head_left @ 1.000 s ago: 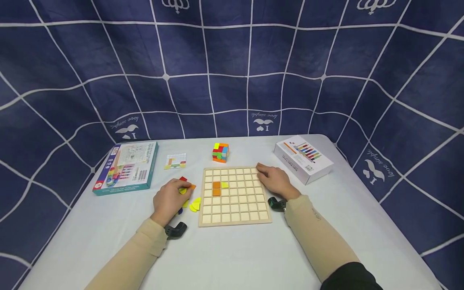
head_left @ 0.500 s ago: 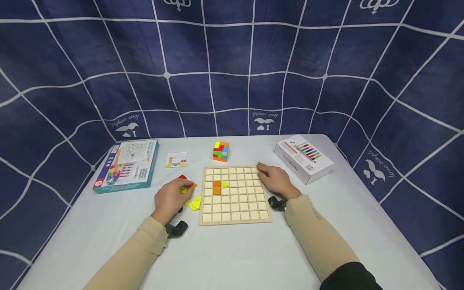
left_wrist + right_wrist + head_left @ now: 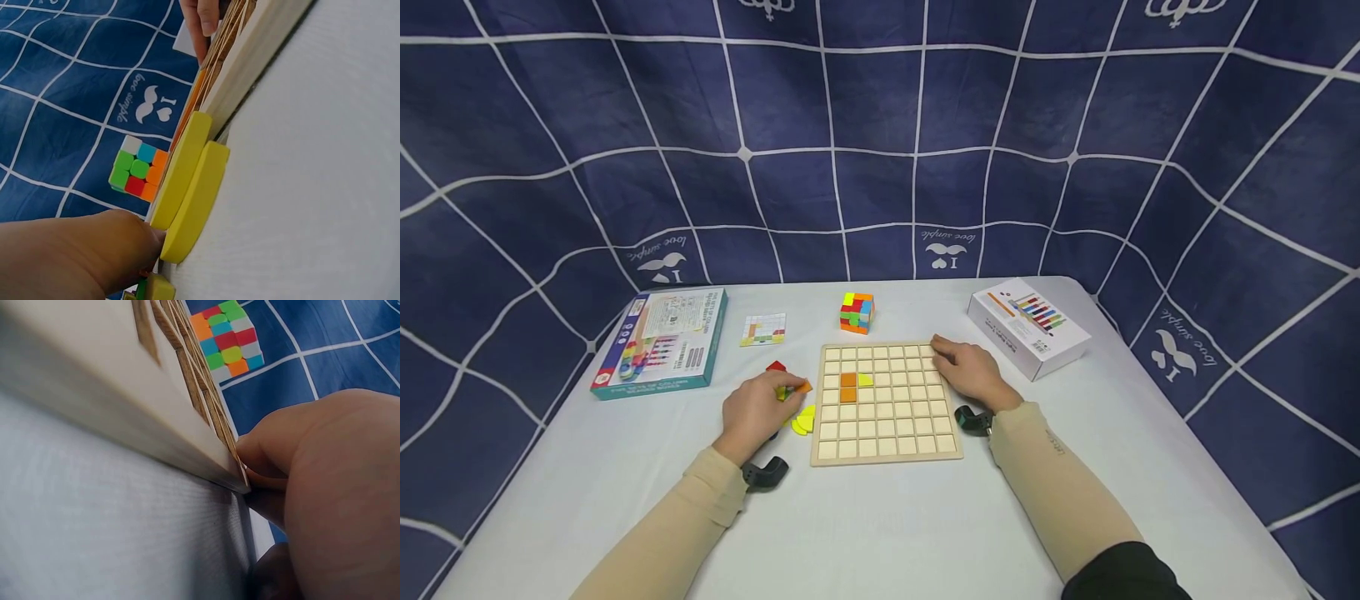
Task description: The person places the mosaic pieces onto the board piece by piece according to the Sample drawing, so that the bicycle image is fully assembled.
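Note:
A pale wooden grid board lies flat on the table, with two orange square tiles and a yellow tile set in its cells. Just left of the board, my left hand pinches a small orange tile at its fingertips. Under and around that hand lie loose pieces, among them a red one and yellow curved pieces; the palm partly hides them. My right hand grips the board's upper right corner, thumb along the edge, as the right wrist view shows.
A colourful puzzle cube stands behind the board. To the left are a printed pattern card and a flat game box; a white box sits at the right. A dark blue checked curtain hangs behind the table.
My left hand has shifted slightly right and the orange tile in its fingers has moved a little toward the board. My right hand stays at the board's corner.

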The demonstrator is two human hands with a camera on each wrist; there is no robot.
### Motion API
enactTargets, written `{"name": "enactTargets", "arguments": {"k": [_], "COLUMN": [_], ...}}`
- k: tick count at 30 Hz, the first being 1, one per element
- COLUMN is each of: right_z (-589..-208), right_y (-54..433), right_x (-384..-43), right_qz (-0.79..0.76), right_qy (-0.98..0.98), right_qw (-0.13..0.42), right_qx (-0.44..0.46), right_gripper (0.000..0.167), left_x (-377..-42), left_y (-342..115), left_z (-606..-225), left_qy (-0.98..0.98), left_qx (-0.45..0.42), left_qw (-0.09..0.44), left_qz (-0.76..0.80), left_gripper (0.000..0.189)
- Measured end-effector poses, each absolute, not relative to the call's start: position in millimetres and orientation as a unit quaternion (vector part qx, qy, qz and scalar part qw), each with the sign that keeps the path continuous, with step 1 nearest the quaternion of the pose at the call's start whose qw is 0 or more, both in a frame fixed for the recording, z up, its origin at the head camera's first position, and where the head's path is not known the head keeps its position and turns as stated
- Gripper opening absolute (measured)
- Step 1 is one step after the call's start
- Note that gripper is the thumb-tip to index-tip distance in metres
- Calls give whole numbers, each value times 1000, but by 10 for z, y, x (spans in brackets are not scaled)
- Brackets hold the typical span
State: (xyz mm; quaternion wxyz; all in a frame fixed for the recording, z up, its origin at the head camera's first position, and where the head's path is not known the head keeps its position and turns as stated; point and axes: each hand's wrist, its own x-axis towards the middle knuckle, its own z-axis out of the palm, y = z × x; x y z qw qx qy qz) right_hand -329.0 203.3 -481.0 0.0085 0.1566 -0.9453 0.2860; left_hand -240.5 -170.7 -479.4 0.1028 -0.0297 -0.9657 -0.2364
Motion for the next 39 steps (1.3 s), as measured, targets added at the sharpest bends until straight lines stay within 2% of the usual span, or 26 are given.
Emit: {"name": "enactTargets", "arguments": {"k": [4, 7, 11, 16, 19, 24, 39], "right_z": [-4808, -4811, -4816, -4809, -4800, -4793, -4791], "right_y": [2034, 2035, 2038, 2039, 2032, 2023, 2023], "right_x": [-3283, -3283, -3288, -3284, -3279, -3268, -3272], "right_qz": [287, 287, 285, 283, 281, 276, 277], "right_qy": [-945, -945, -945, -946, -946, -948, -947], "right_qw": [10, 12, 16, 16, 17, 16, 14], "right_qx": [156, 157, 159, 159, 159, 159, 159], "right_gripper": [48, 47, 47, 47, 47, 48, 48], "left_x": [-2408, -2409, -2381, -2318, -2291, -2286, -2356], "left_y": [-1710, -1692, -1616, -1493, -1446, -1429, -1412], "left_z": [-4796, -4787, -4758, -4728, -4717, -4737, -4792], "left_qy": [-966, -961, -943, -925, -917, -916, -925], "left_qx": [-38, -51, -115, -240, -281, -295, -278], "left_qw": [107, 136, 170, 131, 98, 69, 77], "left_qz": [-232, -236, -260, -264, -265, -264, -248], "left_gripper": [29, 29, 27, 23, 22, 21, 18]}}
